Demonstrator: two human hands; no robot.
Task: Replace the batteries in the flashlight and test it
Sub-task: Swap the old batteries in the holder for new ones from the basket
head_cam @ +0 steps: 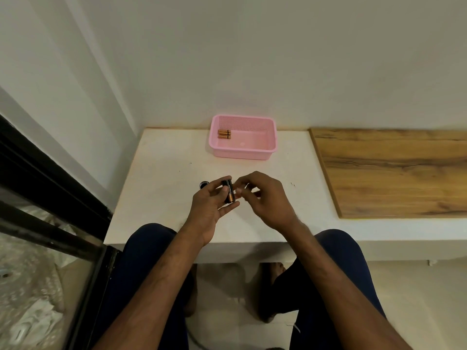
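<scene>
1. The left hand (211, 208) is curled partly closed around a black-and-copper battery (229, 191), thumb on the near side and fingers behind; the battery stands nearly upright, copper end down toward the palm.
2. The right hand (262, 198) sits just to the right of the left hand, fingers bent inward toward the battery. Its fingertips (238, 190) are right beside the battery; whether they touch it or pinch some small thing cannot be told.
3. Just beyond the left hand's fingers, on the white table (161, 198), a small dark round object (203, 184) pokes out, mostly hidden by the hand. It may be part of the flashlight, but that cannot be made out.
4. Farther ahead of both hands, well apart from them, stands a pink basket (270, 150) against the wall.
5. In the basket's far left corner lie spare batteries (224, 134), copper-coloured, side by side.
6. Off to the right of the right hand, a wooden board (394, 173) lies flat on the table.
7. Both forearms reach over the table's near edge, above the person's knees in dark trousers (141, 248).
</scene>
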